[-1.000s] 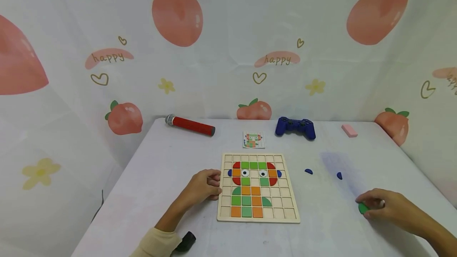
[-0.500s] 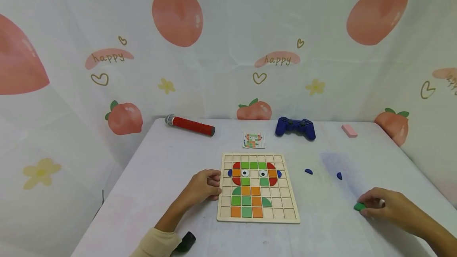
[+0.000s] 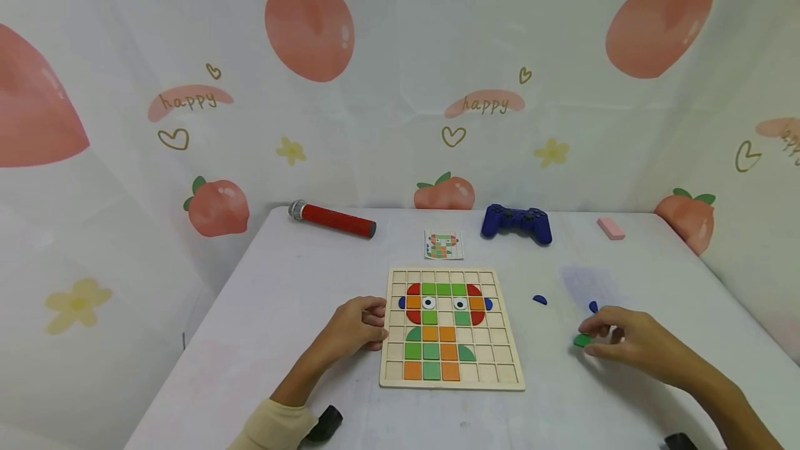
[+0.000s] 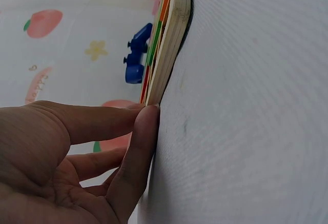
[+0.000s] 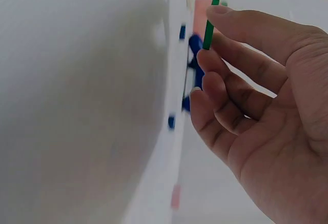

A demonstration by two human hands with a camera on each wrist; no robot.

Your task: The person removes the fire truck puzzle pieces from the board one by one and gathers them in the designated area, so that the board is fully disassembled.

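Observation:
A wooden grid board [image 3: 490,377] lies on the table, with red, green, orange and blue tiles and two eye tiles set in its squares. My left hand [image 3: 355,325] is at the board's left side; in the left wrist view its thumb and a finger pinch the board's edge [image 4: 171,44]. To the right of the board, my right hand [image 3: 637,342] pinches a green tile [image 3: 582,340] between thumb and fingers. The right wrist view shows this tile [image 5: 208,32] edge-on, raised off the table. Its full outline is partly covered by the fingers.
Two blue half-round tiles [image 3: 540,300] lie right of the board, one partly behind the right hand. Behind stand a small pattern card [image 3: 444,245], a red microphone [image 3: 337,221], a blue game controller [image 3: 516,224] and a pink block [image 3: 610,228]. A patterned cloth hangs beyond.
My right hand has moved left and away from me, carrying the green tile toward the board. The tile has turned in the fingers. My left hand and the board have stayed still.

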